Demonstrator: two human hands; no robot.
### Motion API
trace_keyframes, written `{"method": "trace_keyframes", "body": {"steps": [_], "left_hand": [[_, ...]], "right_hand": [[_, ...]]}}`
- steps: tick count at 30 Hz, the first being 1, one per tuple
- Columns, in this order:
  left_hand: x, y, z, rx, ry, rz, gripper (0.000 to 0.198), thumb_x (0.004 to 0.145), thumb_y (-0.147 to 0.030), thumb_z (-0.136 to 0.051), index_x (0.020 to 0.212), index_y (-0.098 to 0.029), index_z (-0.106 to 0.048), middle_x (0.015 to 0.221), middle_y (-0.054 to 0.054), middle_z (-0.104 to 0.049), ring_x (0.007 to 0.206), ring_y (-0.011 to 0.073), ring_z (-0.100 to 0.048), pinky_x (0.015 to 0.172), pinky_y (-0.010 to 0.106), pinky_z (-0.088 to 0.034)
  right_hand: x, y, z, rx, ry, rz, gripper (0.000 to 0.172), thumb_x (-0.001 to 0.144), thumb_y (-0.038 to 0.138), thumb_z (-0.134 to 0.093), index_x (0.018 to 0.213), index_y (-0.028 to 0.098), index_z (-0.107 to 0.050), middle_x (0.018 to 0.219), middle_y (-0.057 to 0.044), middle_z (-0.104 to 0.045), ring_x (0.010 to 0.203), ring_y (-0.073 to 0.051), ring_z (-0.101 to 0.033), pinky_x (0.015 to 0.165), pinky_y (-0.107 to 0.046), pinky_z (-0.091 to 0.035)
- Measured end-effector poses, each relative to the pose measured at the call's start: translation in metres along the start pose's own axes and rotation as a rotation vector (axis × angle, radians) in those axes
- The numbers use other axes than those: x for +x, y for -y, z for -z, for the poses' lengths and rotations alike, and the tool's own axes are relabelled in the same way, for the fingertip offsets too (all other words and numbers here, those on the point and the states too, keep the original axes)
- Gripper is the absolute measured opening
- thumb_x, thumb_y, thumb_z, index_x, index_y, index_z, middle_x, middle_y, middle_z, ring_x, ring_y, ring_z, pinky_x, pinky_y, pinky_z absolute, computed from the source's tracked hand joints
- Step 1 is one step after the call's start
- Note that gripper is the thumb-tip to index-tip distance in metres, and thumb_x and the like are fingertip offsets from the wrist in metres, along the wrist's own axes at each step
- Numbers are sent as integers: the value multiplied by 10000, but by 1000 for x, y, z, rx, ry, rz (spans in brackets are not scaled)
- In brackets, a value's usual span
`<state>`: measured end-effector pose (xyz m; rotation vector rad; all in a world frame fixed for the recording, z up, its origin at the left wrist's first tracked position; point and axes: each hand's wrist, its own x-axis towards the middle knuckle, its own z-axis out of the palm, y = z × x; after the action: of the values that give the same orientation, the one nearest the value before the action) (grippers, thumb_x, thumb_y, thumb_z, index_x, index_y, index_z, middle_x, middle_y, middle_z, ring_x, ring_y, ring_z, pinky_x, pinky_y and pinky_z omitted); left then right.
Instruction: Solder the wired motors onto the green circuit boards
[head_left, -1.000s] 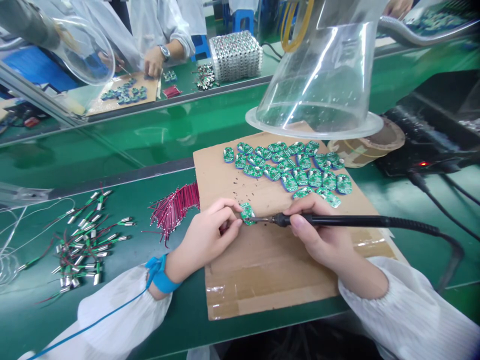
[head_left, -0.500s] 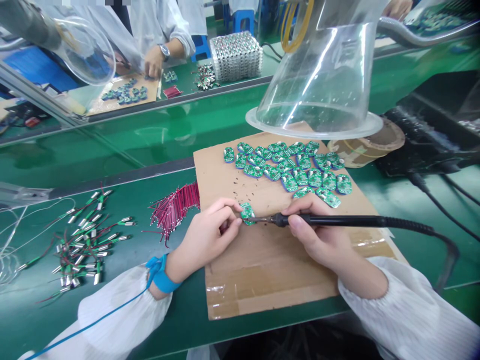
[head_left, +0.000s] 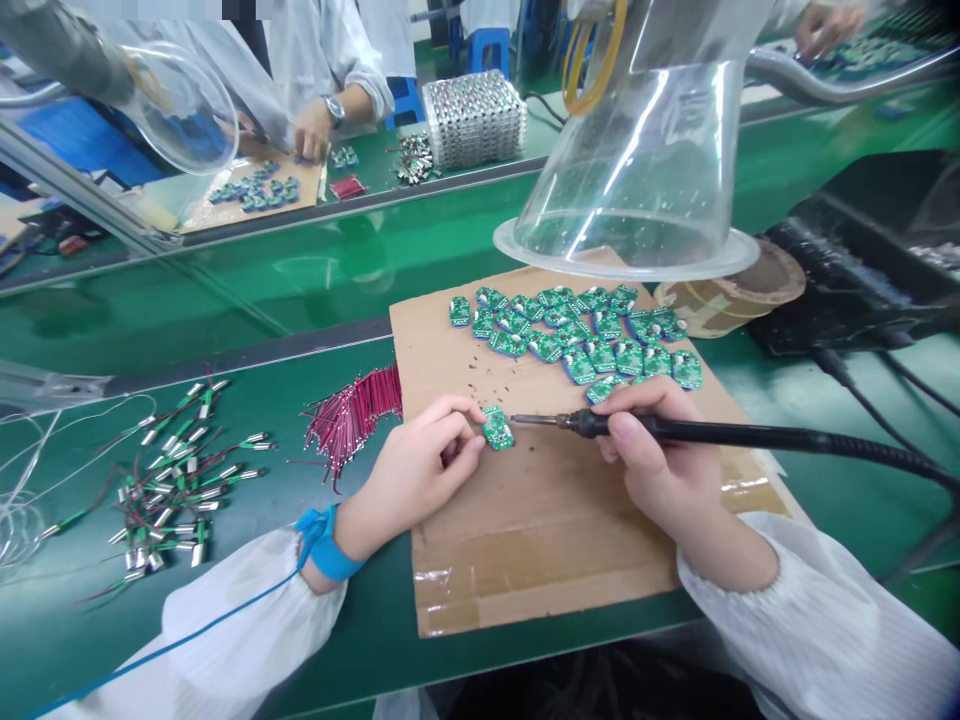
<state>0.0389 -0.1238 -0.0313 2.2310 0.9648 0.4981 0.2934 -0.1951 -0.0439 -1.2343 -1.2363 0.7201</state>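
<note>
A small green circuit board (head_left: 498, 428) lies on the cardboard sheet (head_left: 555, 540), its left edge gripped by the fingertips of my left hand (head_left: 429, 460). A blue wrist strap circles that wrist. My right hand (head_left: 660, 450) is closed around a black soldering iron (head_left: 712, 432), whose cable runs off to the right. The iron's metal tip points left and ends just beside the board's upper right edge; whether it touches cannot be told. Several more green boards (head_left: 600, 352) lie grouped on the far part of the cardboard.
Left of the cardboard lies a bundle of red wires (head_left: 358, 412); farther left are small metal parts with leads (head_left: 169, 490). A clear fume hood (head_left: 630, 190) hangs above the far edge. A round tub (head_left: 727, 290) and black equipment (head_left: 847, 250) stand right. Across the divider, a co-worker's hand (head_left: 311, 128) handles boards.
My right hand has drawn the soldering iron slightly right and up, so its tip moved from the board's lower part to its upper right edge. My left hand stays on the board.
</note>
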Motion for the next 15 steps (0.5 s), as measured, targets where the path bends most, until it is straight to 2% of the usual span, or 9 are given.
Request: {"method": "trace_keyframes", "body": {"steps": [9,15], "left_hand": [[2,5,5,-6,50,-97,143,991,-196,-538,862,-174,-596,1170,33,-636,658,64,-530,624,249,-431],[0,7,2,37,-13,-113,117,994,-241,-549,915,-179,-611,1223,66,-574,651,65,-531,647,264,-477]], "right_hand": [[3,1,-2,11,16,-38,123,976,375,-629,1013,259,-620,763,-14,-601,619,-176,-540,556,-330,-402],[3,-2,-5,-7,53,-54,134,994,362,-602,1077,258,-621,713,13,-574,550,-148,-497,518,-309,-390]]}}
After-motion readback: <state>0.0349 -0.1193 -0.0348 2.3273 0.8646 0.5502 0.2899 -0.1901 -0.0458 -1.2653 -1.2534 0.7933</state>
